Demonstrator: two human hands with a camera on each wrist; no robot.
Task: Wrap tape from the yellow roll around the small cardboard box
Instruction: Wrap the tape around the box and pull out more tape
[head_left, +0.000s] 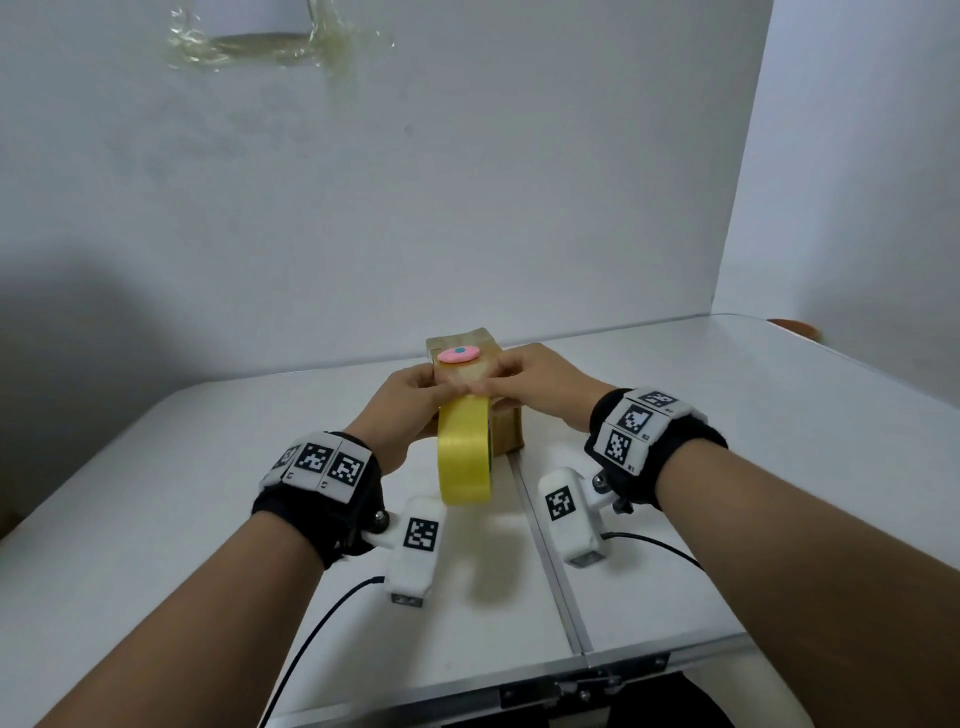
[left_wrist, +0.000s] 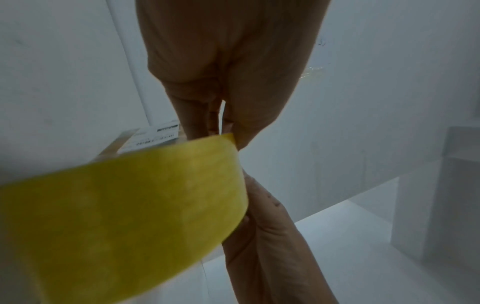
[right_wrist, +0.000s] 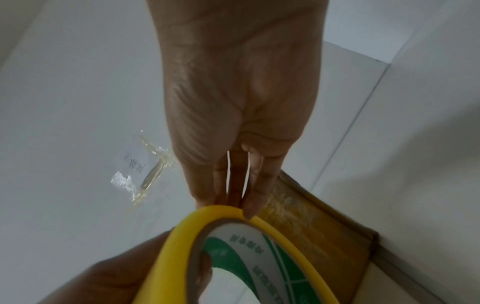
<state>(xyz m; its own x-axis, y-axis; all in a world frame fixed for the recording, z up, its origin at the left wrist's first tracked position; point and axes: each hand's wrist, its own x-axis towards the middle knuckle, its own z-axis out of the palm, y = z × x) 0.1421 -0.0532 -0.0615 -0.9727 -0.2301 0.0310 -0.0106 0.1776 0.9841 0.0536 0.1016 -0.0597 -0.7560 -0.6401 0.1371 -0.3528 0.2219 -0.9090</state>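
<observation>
While both hands (head_left: 410, 402) meet, the yellow roll (head_left: 464, 454) abuts the box (head_left: 506, 434).

We have the box (head_left: 506, 431) standing on the counter (head_left: 727, 467), near its far edge, with a wall (head_left: 467, 208) behind it. The tape roll (head_left: 464, 457) stands on edge just in front of the box, touching it. Our left hand (head_left: 402, 410) sits at the box's left, our right hand (head_left: 540, 387) at its right. A small disc (head_left: 457, 355) lies on top of the box.
</observation>
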